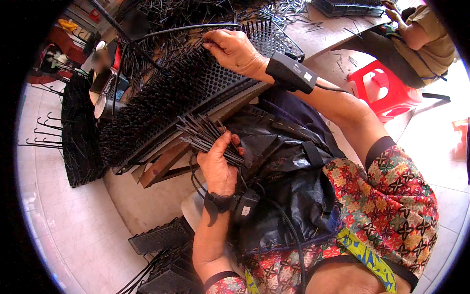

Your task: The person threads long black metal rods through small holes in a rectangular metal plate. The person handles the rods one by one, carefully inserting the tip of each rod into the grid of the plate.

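My left hand (219, 169) is closed around a bundle of thin dark sticks (201, 133), their ends fanned out toward the tray. Over the tray's far side, my right hand (237, 53) has its thumb and fingers pinched together; whatever is between them is too small to make out. Below lies a long black tray (223, 81) with rows of round holes. Dense upright dark sticks (161, 98) fill its left and middle part, and more stand along its far right edge. Bare holes show between these two groups, just under my right hand.
Loose dark sticks (186, 12) are heaped behind the tray on the table (338, 32). A red plastic stool (387, 90) stands at right, near a co-worker (426, 39). Black racks with hooks (81, 132) are at left. More black trays (161, 235) sit low beside my left arm.
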{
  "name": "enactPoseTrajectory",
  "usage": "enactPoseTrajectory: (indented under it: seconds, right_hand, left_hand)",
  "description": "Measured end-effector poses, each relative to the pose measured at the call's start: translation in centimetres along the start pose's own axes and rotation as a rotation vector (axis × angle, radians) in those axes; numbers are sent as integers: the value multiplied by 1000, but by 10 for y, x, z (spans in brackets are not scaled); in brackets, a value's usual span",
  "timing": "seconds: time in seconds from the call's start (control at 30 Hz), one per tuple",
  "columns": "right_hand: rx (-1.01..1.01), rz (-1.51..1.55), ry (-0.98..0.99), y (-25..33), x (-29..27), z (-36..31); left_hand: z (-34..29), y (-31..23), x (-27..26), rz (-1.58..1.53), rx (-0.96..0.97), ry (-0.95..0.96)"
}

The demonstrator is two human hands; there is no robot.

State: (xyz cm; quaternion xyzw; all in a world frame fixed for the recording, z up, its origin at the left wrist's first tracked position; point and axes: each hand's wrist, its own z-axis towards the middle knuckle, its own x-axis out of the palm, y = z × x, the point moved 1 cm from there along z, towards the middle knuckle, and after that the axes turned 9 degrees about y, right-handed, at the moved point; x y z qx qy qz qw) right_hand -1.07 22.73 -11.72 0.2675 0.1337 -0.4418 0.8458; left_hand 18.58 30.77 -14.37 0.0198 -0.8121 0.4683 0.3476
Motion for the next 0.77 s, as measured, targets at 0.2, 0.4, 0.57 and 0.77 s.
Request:
enactPoseTrajectory:
  seconds: [0.2,0.4,0.57,0.77]
  right_hand:
    - [-45,-61,120,-4,3,11]
    - [-1,-191,313,1,9,4]
    - [107,-329,699,5,16,-8]
    - [215,-104,704,38,0,-39]
  left_hand:
    - [1,2,2,-20,7,25]
    - [-3,-1,-1,10,-15,7]
    - [-5,-3,-1,68,10,8]
    - [-3,2,0,121,-24,31]
